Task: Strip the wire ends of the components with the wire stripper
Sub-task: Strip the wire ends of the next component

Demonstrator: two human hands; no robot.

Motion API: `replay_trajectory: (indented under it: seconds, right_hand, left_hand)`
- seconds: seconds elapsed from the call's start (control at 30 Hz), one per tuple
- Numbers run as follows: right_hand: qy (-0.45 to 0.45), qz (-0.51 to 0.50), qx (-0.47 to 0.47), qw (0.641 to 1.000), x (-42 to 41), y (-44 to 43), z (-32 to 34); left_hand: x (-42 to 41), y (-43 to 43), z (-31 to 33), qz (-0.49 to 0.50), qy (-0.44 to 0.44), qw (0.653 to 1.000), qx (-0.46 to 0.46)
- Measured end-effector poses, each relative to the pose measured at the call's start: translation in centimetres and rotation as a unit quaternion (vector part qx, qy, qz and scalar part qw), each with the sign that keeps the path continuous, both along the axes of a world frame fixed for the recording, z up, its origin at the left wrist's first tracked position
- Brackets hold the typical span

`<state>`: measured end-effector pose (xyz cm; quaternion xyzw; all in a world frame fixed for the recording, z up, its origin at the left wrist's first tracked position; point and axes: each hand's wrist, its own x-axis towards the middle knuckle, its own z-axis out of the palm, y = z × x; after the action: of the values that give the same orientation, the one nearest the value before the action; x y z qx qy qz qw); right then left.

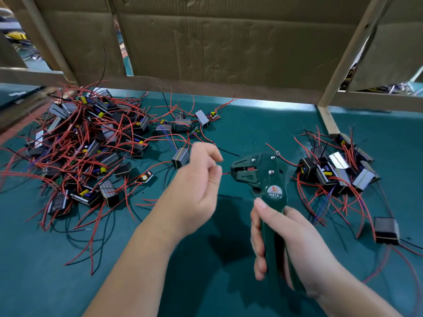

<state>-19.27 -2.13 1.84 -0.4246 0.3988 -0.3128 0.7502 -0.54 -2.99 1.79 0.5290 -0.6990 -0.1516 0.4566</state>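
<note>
A green desk [206,282] is seen in the head view, backed by cardboard sheets [229,42] set in a wooden frame. The wire stripper [263,175] is gripped round its handles by the right hand [286,239], with its head held over the middle of the desk. A red wire [226,173] is pinched by the left hand [196,186] — fingers curled close, somewhat blurred — and its tip is presented at the stripper's jaws. Whether it is seated in a notch cannot be told.

If the tip is fed too shallow or off the notch, insulation may be left on or strands nicked. The wire could also be dragged out by its own tangled length as the handles are squeezed.

A large heap of components [91,143] lies at the left and a smaller heap [336,170] at the right. A black wire [288,162] from the smaller heap runs just behind the stripper's head — a snag may be caused there.
</note>
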Motion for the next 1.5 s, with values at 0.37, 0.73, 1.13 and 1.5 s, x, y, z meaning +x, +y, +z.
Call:
replay_trajectory:
  seconds: [0.37,0.73,1.13,1.5]
  right_hand:
    - [-0.058,0.008,0.087,0.994,-2.5,-2.7,1.1]
    - [-0.124,0.047,0.096,0.986,-4.0,-3.5,0.5]
    - [-0.121,0.14,0.123,0.975,-3.6,-2.8,0.3]
    - [-0.11,0.163,0.143,0.97,-3.2,-2.9,0.3]
  left_hand:
    - [1.1,-0.5,-0.8,-0.002,0.034,0.999,0.027]
    - [1.4,-0.7,-0.9,0.017,0.069,0.997,0.019]
    - [0.8,-0.9,-0.5,0.002,0.171,0.985,0.022]
    - [1.2,-0.6,-0.4,-0.004,0.183,0.983,0.018]
